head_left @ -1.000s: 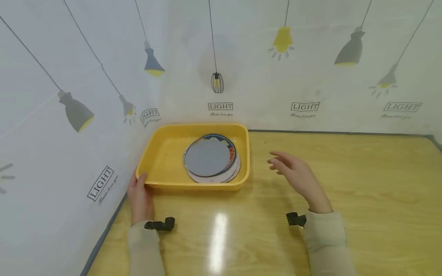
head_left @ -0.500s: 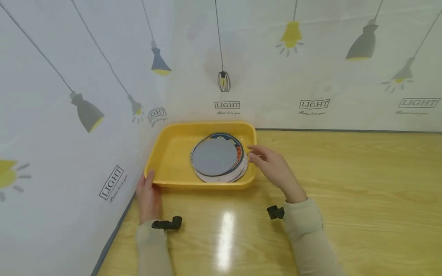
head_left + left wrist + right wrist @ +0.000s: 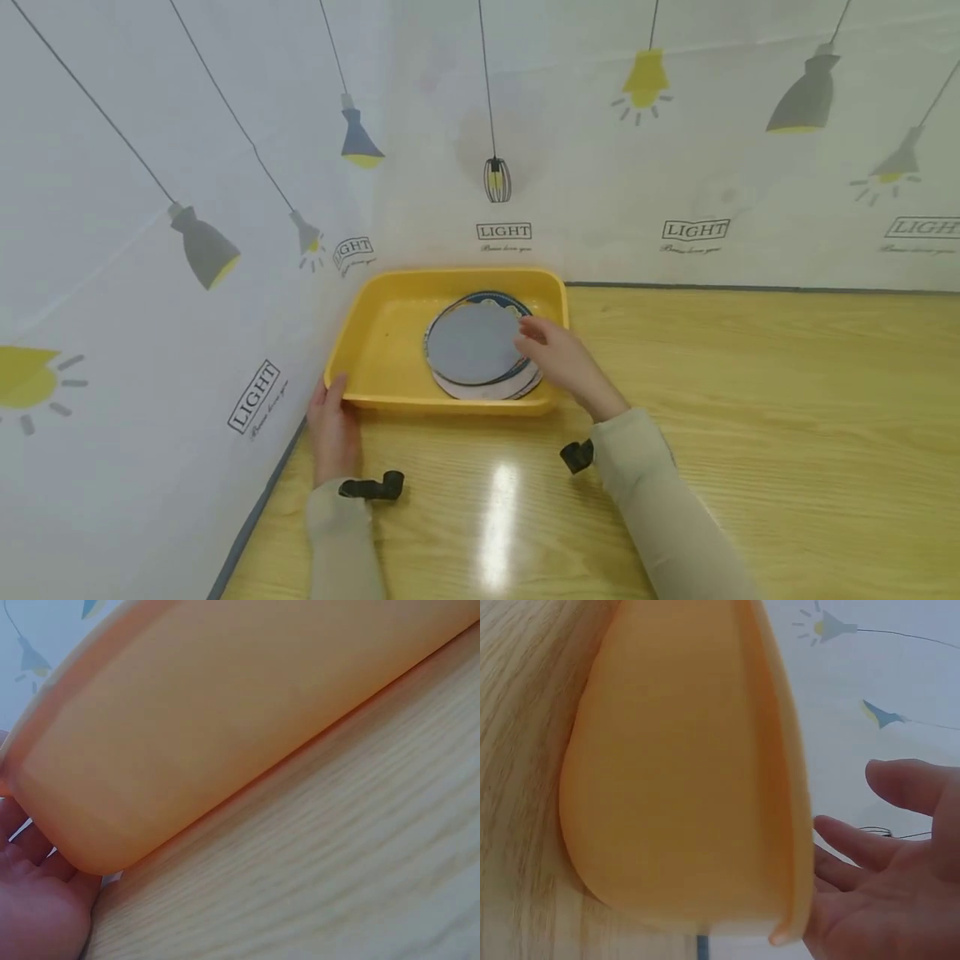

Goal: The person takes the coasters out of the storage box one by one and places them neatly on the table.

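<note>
A yellow plastic tray (image 3: 375, 350) stands on the wooden table. Stacked in its right half are several round flat discs, topped by a plain grey disc (image 3: 474, 343); a blue patterned disc (image 3: 493, 297) and pale ones show beneath. My left hand (image 3: 334, 429) holds the tray's front left corner, thumb over the rim and fingers along the outer wall. Over the tray's right rim reaches my right hand (image 3: 566, 360), its fingertips overlapping the grey disc's right edge in the head view. The right wrist view shows that thumb (image 3: 907, 784) well apart from the fingers, partly hidden behind the rim.
A white wall covering (image 3: 600, 167) printed with lamps rises close behind the tray and along its left side. Wooden tabletop (image 3: 750, 400) extends to the right and in front. Each wrist carries a small black camera mount (image 3: 372, 486).
My right hand has moved left from beside the tray to over its right rim and the discs. My left hand stays at the corner. The whole head view has shifted slightly.
</note>
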Demonstrator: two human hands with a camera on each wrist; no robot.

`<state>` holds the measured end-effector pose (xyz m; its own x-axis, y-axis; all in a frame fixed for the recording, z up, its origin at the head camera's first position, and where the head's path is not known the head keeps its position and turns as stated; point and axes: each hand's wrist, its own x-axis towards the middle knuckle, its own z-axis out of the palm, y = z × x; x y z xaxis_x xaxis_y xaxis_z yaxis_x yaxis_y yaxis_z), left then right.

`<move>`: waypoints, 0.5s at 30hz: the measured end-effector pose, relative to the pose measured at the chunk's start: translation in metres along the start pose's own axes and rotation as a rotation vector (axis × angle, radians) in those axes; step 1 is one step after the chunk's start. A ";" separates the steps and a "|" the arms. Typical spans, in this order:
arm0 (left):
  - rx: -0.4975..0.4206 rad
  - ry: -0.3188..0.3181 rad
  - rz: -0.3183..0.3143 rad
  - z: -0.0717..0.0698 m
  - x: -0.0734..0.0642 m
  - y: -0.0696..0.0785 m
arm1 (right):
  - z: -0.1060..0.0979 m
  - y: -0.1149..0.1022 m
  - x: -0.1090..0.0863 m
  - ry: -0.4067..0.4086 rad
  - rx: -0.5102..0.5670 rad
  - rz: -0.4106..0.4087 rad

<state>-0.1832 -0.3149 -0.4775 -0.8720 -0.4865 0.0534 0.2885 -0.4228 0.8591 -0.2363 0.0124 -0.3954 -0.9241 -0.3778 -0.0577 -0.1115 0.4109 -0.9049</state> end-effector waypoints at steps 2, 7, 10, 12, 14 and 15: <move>-0.010 -0.007 0.009 -0.001 0.001 0.000 | 0.000 0.000 0.005 -0.035 0.027 0.023; -0.005 -0.016 0.018 -0.001 0.000 0.001 | 0.000 -0.001 0.021 -0.125 0.069 0.051; 0.008 -0.015 0.019 0.001 0.000 0.002 | -0.001 0.000 0.031 -0.168 0.131 0.082; 0.009 -0.014 0.021 0.001 -0.001 0.001 | -0.002 0.001 0.036 -0.187 0.154 0.108; 0.004 -0.012 0.022 0.002 -0.001 0.000 | -0.002 0.003 0.040 -0.200 0.155 0.130; 0.002 -0.012 0.023 0.002 -0.001 -0.001 | -0.002 0.004 0.042 -0.203 0.154 0.142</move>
<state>-0.1829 -0.3123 -0.4769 -0.8697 -0.4872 0.0792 0.3077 -0.4097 0.8587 -0.2762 0.0000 -0.4009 -0.8329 -0.4899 -0.2573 0.0848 0.3464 -0.9342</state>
